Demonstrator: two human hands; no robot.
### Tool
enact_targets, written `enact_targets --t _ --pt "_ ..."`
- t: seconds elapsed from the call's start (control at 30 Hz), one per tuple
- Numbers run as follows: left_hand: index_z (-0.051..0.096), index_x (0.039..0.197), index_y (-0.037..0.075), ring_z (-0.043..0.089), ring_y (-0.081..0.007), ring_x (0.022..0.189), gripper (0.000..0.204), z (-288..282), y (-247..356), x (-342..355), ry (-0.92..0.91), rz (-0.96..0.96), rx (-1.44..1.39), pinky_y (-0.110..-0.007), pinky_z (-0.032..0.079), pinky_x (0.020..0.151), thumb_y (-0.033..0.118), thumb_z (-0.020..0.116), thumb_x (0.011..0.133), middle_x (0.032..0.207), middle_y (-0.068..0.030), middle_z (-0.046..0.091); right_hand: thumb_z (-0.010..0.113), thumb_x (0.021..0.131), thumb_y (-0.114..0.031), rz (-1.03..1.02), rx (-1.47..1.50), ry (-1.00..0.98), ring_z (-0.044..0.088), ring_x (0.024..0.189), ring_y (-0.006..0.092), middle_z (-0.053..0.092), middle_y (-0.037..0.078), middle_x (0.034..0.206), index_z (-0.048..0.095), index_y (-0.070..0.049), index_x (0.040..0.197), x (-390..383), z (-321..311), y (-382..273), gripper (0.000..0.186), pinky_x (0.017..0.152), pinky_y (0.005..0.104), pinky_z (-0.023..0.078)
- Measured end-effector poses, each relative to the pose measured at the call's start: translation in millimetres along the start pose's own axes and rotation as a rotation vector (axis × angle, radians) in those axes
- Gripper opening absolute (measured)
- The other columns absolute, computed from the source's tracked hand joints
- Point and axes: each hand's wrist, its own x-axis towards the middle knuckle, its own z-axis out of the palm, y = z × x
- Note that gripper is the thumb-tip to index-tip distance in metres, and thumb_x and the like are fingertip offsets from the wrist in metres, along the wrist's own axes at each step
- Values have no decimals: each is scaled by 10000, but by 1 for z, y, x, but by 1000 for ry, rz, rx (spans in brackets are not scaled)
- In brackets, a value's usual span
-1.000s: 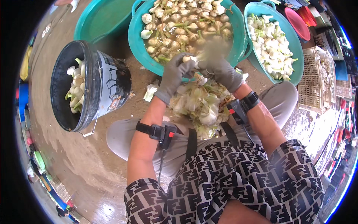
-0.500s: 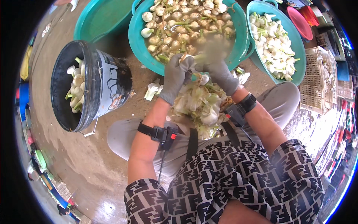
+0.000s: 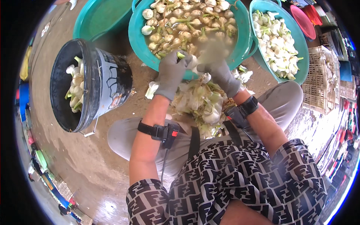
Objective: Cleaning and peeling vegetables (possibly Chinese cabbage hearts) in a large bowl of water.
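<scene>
My left hand (image 3: pixel 170 73), in a grey glove, is closed around a garlic bulb (image 3: pixel 193 63), its green stem (image 3: pixel 180 55) showing above the fingers. Close on the bulb's right is my right hand (image 3: pixel 224 76), also gloved, its fingers bent inward; a blurred patch in the picture partly hides them, and whether they touch the bulb is unclear. Below both hands, a heap of garlic skins and leaves (image 3: pixel 204 101) lies between my legs. Just beyond them stands a teal tub (image 3: pixel 138 50) of brownish water with many garlic bulbs (image 3: pixel 180 26) in it.
On the left a tilted black bucket (image 3: pixel 90 88) holds some whitish garlic bulbs (image 3: pixel 77 84). Another teal tub (image 3: pixel 108 17) stands behind it. To the right is a teal tub (image 3: pixel 304 62) of cleaned white garlic (image 3: pixel 277 45), beside plastic crates (image 3: pixel 318 80) and a pink basin (image 3: pixel 303 22).
My left hand has shifted slightly left and up, and the garlic's green stem now points up from its fingers. My right hand has stayed nearly in place, with a wider gap between the wrists.
</scene>
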Motion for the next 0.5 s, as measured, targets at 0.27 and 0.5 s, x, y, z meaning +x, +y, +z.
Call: enact_targets --t 0.27,0.5 --pt "601 894 2 546 -70 616 102 -9 2 0 -288 -209 -600 -187 444 519 67 560 827 773 -28 617 554 756 -58 -419 -491 148 572 668 124 607 92 784 582 52 879 2 -47 1 167 569 257 454" --pt "596 948 10 570 -83 657 153 -10 -7 5 -186 -272 -1047 -207 495 565 100 569 828 806 -36 615 524 767 -106 22 -937 -585 581 811 163 603 70 820 552 -148 1074 -15 -36 7 311 711 320 467"
